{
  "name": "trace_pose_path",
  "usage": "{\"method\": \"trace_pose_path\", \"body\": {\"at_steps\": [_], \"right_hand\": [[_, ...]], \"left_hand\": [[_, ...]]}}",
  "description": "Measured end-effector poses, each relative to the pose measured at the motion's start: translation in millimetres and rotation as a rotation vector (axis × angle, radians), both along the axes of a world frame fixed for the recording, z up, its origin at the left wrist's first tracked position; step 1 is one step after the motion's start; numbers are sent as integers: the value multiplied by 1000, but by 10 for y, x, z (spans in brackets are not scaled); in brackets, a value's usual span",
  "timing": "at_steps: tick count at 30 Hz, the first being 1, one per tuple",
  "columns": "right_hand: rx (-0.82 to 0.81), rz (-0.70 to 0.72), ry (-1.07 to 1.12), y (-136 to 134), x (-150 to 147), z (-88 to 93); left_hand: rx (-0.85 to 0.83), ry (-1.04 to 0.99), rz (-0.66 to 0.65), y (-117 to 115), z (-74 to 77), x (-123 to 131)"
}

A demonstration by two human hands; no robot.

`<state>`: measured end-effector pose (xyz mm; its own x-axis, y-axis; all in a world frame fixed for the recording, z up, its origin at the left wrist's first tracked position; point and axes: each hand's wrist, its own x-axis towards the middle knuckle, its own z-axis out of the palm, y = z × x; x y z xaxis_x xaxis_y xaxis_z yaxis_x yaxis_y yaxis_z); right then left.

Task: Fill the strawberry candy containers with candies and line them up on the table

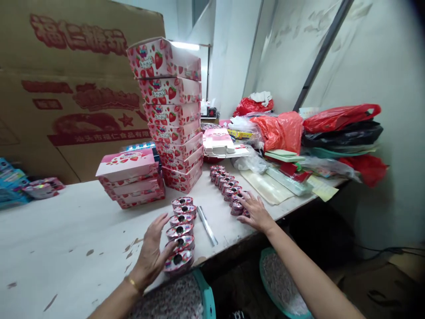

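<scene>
My left hand (152,250) lies open, fingers stretched, against the left side of a row of small round strawberry-print packs (181,230) lined up on the white table (66,235). My right hand (255,211) rests with spread fingers on the near end of a second row of the same packs (226,182) further right. Between the two rows lies a thin metal strip (207,225).
A tall leaning stack of pink strawberry boxes (172,110) and a lower stack (131,177) stand behind the rows. Large cardboard cartons (66,88) fill the left. Red and black plastic bags (335,128) and papers crowd the right. Teal baskets (279,283) sit under the table edge.
</scene>
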<state>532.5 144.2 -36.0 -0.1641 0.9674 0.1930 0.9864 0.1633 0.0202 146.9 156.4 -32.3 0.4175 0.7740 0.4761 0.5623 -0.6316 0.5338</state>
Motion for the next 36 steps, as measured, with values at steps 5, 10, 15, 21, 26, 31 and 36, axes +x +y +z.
{"method": "trace_pose_path", "body": {"at_steps": [5, 10, 15, 21, 26, 31, 36], "right_hand": [[-140, 20, 8, 147, -43, 34], [-106, -9, 57, 134, -63, -4], [-73, -18, 119, 144, -37, -61], [-11, -19, 182, 463, -57, -110], [19, -51, 199, 627, -117, -161], [26, -28, 179, 418, -96, -144], [-36, 112, 118, 131, 93, -91]], "left_hand": [[60, 227, -205, 1013, 317, 1263], [-116, 440, -170, 1918, 10, 2480], [-255, 589, -116, 2284, -284, 2932], [-258, 593, -116, 2494, -369, 2969], [-302, 622, -76, 2686, -399, 2953], [-341, 602, -76, 2647, -381, 2963], [-346, 516, -21, 2468, -256, 2916]]}}
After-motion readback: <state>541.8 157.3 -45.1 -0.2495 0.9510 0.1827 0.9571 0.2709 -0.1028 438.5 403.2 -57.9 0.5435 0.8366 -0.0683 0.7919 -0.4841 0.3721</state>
